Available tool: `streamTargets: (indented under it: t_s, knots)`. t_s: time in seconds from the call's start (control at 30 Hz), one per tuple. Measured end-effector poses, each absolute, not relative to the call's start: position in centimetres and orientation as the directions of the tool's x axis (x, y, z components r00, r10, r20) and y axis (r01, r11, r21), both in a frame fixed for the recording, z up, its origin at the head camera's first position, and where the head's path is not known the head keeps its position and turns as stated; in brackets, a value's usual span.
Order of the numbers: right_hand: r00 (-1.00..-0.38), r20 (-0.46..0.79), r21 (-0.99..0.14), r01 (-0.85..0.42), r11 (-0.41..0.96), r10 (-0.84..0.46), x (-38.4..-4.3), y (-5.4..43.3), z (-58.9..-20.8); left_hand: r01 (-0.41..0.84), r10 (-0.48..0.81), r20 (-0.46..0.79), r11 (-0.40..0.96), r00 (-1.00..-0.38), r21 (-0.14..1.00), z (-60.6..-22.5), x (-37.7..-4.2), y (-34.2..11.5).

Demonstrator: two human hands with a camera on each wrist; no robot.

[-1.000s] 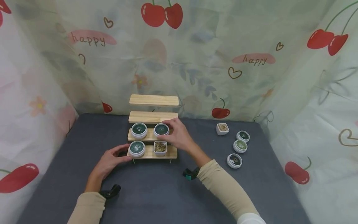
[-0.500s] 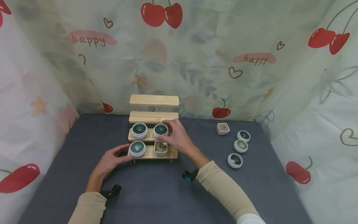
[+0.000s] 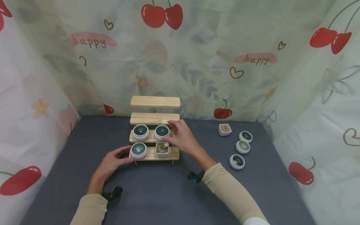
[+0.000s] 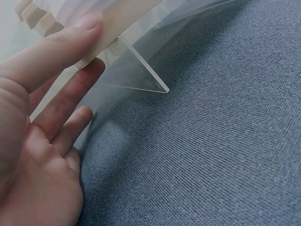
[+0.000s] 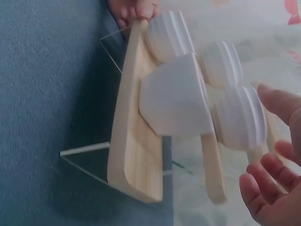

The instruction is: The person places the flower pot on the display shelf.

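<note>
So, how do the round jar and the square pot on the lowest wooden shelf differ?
The round jar has ridged sides; the square pot has smooth, flat ones. The round jar shows a mottled green top, the square pot a brownish, grainy fill. The round jar looks wider than the square pot. Both are white and stand on the lowest shelf.

Shelf (image 3: 155, 101) is pale wood grain. Round jars (image 3: 138, 150) are white; tops mostly dark green, one light green, one near-black. Square cups (image 3: 162, 150) white, brown-flecked fill. Cloth (image 3: 157, 193) dark blue-grey. Sleeves (image 3: 230, 190) beige. Curtain (image 3: 123, 68) pale, red cherries (image 3: 153, 15), brown hearts (image 3: 237, 72), pink "happy" patches (image 3: 92, 39).
</note>
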State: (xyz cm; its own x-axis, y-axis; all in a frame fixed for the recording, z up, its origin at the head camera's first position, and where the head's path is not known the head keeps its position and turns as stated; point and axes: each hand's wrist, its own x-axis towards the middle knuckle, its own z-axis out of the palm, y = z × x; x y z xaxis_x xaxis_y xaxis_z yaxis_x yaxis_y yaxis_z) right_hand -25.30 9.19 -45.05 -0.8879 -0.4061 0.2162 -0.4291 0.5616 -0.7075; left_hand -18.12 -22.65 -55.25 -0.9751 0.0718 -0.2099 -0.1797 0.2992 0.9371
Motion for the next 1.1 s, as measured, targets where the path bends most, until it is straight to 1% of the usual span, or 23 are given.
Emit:
streamTargets:
  t_s: [0.13,0.27,0.47,0.77,0.97,1.1]
  knots:
    - [-0.875,0.240,-0.722,-0.451,0.525,-0.421,-25.4,10.5,-44.8,-0.181,0.069,-0.210,0.296,-0.975,0.938,-55.3,-18.1,-22.6]
    - [-0.872,0.236,-0.746,-0.446,0.495,-0.430,-25.4,11.9,-44.8,-0.176,0.067,-0.204,0.289,-0.977,0.941,-55.4,-18.1,-22.7]
    - [-0.892,0.220,-0.749,-0.414,0.518,-0.394,-25.3,14.2,-44.9,-0.172,0.066,-0.199,0.291,-0.978,0.941,-55.7,-18.1,-22.7]
    - [-0.928,0.211,-0.748,-0.355,0.561,-0.307,-25.6,17.8,-44.7,-0.166,0.070,-0.194,0.289,-0.978,0.943,-55.7,-18.1,-22.8]
    - [-0.950,0.179,-0.753,-0.299,0.586,-0.255,-25.8,20.7,-44.4,-0.170,0.068,-0.198,0.294,-0.978,0.941,-55.8,-18.1,-22.8]
    - [-0.958,0.182,-0.731,-0.282,0.622,-0.221,-25.6,22.8,-44.6,-0.171,0.068,-0.200,0.303,-0.977,0.937,-56.0,-18.2,-22.8]
